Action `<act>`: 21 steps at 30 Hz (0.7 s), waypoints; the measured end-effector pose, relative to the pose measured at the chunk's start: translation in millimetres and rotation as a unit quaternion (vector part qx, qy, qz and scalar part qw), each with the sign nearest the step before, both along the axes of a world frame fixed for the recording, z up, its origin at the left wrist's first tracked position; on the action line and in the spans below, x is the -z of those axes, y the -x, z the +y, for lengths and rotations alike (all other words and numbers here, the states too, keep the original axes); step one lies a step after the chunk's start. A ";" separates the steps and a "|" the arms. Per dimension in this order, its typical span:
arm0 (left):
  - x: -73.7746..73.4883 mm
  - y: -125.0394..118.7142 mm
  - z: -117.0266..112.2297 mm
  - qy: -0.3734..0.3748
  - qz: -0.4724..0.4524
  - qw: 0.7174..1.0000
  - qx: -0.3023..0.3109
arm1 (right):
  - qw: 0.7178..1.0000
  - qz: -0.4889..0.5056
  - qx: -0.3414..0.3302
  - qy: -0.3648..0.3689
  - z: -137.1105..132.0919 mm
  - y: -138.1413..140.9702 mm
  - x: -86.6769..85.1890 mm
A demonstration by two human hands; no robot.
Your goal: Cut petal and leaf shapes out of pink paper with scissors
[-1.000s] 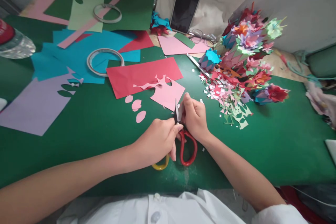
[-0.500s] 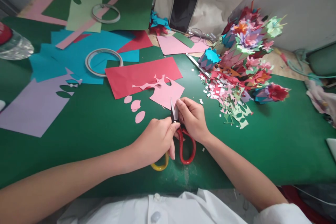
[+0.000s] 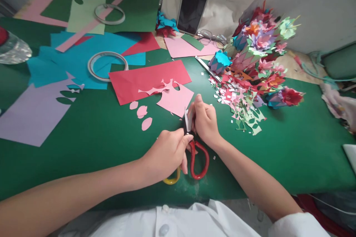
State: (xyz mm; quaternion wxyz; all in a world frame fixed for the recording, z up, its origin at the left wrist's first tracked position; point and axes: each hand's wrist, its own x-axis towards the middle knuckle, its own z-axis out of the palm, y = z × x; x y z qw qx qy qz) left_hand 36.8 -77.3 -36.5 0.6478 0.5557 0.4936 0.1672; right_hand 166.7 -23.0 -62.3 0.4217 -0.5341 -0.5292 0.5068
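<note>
Shifted slightly rightward since the earlier frame, the right hand (image 3: 205, 120) pinches a mostly hidden paper scrap (image 3: 190, 117) just right of the scissors (image 3: 191, 147), whose blades point away from the body, handles clasped in the nearer left hand (image 3: 167, 152).

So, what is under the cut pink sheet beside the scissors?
The pink sheet overlaps the red sheet at its top edge; the rest lies on the green mat. Anything directly beneath is covered.
</note>
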 end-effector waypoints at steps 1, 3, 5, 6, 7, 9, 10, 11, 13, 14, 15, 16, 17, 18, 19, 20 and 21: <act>0.5 0.0 -0.1 0.001 -0.001 1.000 -0.002 | 0.999 0.021 -0.018 0.020 0.3 -1.7 -0.8; 1.5 0.5 0.0 0.006 -0.005 1.000 -0.008 | 0.996 0.060 -0.050 0.048 -0.1 -5.7 -1.7; 2.2 1.2 0.2 0.009 -0.012 1.000 -0.016 | 0.993 0.074 -0.079 0.040 -1.7 -9.2 -1.8; 2.4 1.6 0.2 0.009 -0.016 1.000 -0.021 | 0.993 0.067 -0.093 0.026 -2.6 -10.5 -1.6; 2.5 1.9 0.2 0.009 -0.020 0.999 -0.026 | 0.993 0.053 -0.105 0.009 -3.6 -11.5 -1.3; 2.6 2.2 0.2 0.006 -0.023 0.999 -0.031 | 0.993 0.011 -0.117 -0.022 -5.2 -12.6 -0.5; 2.5 2.2 0.2 0.004 -0.022 0.999 -0.031 | 0.992 -0.010 -0.117 -0.036 -5.8 -12.8 -0.1; 2.4 2.2 0.4 0.002 -0.019 0.999 -0.029 | 0.992 -0.029 -0.115 -0.047 -6.1 -12.8 0.2; 2.3 2.0 0.8 0.000 -0.009 1.000 -0.024 | 0.990 -0.060 -0.110 -0.066 -6.4 -12.3 0.5; 2.2 1.9 1.1 0.001 -0.005 1.000 -0.021 | 0.989 -0.070 -0.107 -0.071 -6.4 -11.9 0.4; 2.1 1.8 1.3 0.004 -0.001 1.000 -0.020 | 0.989 -0.078 -0.102 -0.074 -6.3 -11.3 0.2; 2.1 1.7 1.5 0.005 0.002 1.000 -0.017 | 0.989 -0.084 -0.097 -0.075 -6.3 -10.6 -0.1; 2.0 1.6 1.5 0.006 0.004 1.000 -0.015 | 0.989 -0.088 -0.091 -0.076 -6.3 -9.8 -0.4; 2.0 1.5 1.5 0.006 0.005 1.000 -0.013 | 0.989 -0.092 -0.084 -0.078 -6.5 -8.9 -0.6; 2.1 1.3 1.5 0.004 0.005 1.000 -0.011 | 0.989 -0.096 -0.077 -0.080 -6.6 -7.9 -0.6; 2.1 1.2 1.4 0.001 0.006 1.000 -0.011 | 0.989 -0.099 -0.070 -0.082 -6.8 -6.8 -0.4; 2.2 1.0 1.3 -0.003 0.006 1.000 -0.011 | 0.990 -0.099 -0.062 -0.082 -6.9 -5.7 0.0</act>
